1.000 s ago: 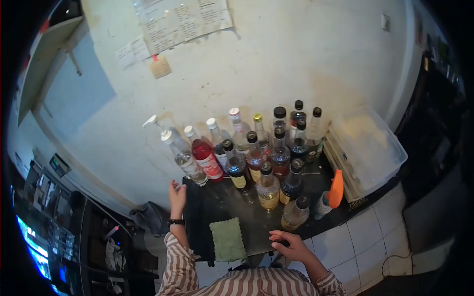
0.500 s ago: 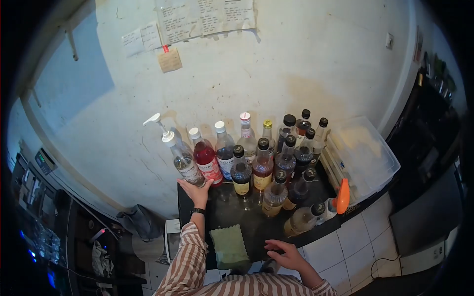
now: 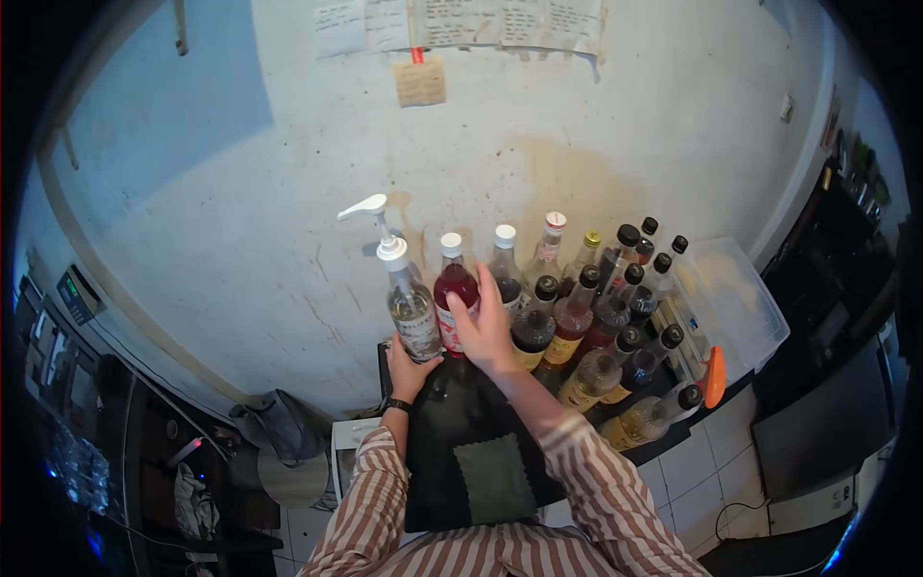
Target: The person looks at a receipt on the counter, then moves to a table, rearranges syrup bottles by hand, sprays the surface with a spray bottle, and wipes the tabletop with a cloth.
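Note:
A clear bottle with a white pump top [image 3: 414, 313] stands at the left end of the row. My left hand [image 3: 411, 371] is closed around its lower part, the thumb side turned to the right. Beside it is a red syrup bottle [image 3: 456, 284] with a white cap. My right hand [image 3: 487, 332] grips this bottle from the right, thumb across its front; the farther fingers are partly hidden. Just behind that hand stands a dark bottle with a white cap [image 3: 504, 258]. A green cloth [image 3: 496, 481] lies on the black tabletop [image 3: 433, 447] near my body.
Several dark-capped bottles, among them an amber one [image 3: 569, 332], crowd the table's right half. A spray bottle's orange trigger head [image 3: 712, 377] and a clear plastic bin [image 3: 735, 303] are at the right edge. The wall [image 3: 317, 221] rises close behind the bottles.
My right hand has moved from above the table's front edge up to the red bottle. My left hand has stayed at the pump bottle's base. The view has shifted left.

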Tool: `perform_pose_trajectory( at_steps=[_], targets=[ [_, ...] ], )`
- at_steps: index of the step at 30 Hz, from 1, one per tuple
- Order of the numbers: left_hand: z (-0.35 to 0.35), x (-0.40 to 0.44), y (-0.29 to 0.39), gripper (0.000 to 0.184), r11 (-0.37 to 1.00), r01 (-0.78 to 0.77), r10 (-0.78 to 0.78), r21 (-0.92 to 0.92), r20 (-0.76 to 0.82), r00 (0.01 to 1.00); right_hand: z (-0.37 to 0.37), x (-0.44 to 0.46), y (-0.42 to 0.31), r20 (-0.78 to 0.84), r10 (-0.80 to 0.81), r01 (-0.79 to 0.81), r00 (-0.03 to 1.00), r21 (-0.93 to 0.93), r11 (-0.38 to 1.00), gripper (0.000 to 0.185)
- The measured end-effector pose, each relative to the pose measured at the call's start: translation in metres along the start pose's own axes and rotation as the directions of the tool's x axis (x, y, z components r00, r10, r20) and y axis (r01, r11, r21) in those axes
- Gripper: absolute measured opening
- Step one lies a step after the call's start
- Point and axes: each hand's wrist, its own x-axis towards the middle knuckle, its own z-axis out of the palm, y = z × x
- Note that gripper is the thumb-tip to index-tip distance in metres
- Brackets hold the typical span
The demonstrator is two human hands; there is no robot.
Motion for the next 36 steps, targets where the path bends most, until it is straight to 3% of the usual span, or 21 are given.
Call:
perform_pose_trajectory(
  at_steps=[4,7,14,23,25,26,28,31,33,35,36],
  targets=[
    [0.003,0.002,-0.003,0.085,0.995,0.064,-0.060,-0.074,0.059,0.996,0.053,0.039,0.046,-0.120,-0.141,0.106,0.983,-0.260,0.960,0.064],
    [-0.002,0.003,0.004,0.079,0.992,0.038,-0.035,-0.117,0.025,0.999,0.054,0.048,0.049,-0.051,0.045,-0.053,0.998,-0.181,0.982,0.062],
    [-0.009,0.000,0.015,0.067,0.979,0.015,-0.010,-0.202,0.026,1.000,0.052,0.054,0.050,-0.010,0.024,-0.024,1.000,-0.092,0.995,0.053],
    [-0.003,0.003,0.006,0.075,0.987,0.007,-0.002,-0.160,0.030,1.000,0.054,0.053,0.049,-0.051,-0.019,0.014,0.999,-0.111,0.994,0.045],
    [-0.002,0.001,0.004,0.076,0.990,-0.019,0.020,-0.138,0.006,1.000,0.051,0.054,0.049,-0.009,-0.013,0.012,1.000,-0.095,0.995,0.055],
    [-0.002,0.001,0.001,0.085,0.992,0.031,-0.021,-0.121,0.080,0.997,0.051,0.054,0.050,-0.002,-0.021,0.021,1.000,-0.090,0.996,0.058],
    [-0.004,0.001,-0.007,0.092,0.993,-0.100,0.103,-0.056,0.054,0.993,0.046,0.053,0.055,0.051,-0.033,0.041,0.998,-0.173,0.984,0.073],
    [-0.013,-0.004,0.019,0.092,0.982,-0.191,0.190,0.000,-0.070,0.979,-0.002,0.028,0.008,0.141,-0.209,0.251,0.968,-0.606,0.755,0.073],
    [-0.032,-0.009,0.066,0.082,0.978,-0.199,0.185,-0.060,-0.189,0.964,-0.063,0.004,-0.079,0.150,-0.185,0.229,0.971,-0.377,0.897,0.064],
    [-0.046,-0.015,0.118,0.067,0.948,-0.317,0.296,-0.033,-0.275,0.915,-0.112,-0.027,-0.133,0.015,0.035,-0.029,0.999,-0.272,0.962,0.048],
    [-0.048,-0.014,0.138,0.065,0.932,-0.362,0.338,-0.022,-0.309,0.889,-0.135,-0.040,-0.136,-0.066,-0.022,0.002,0.998,-0.285,0.958,0.043]
  ],
)
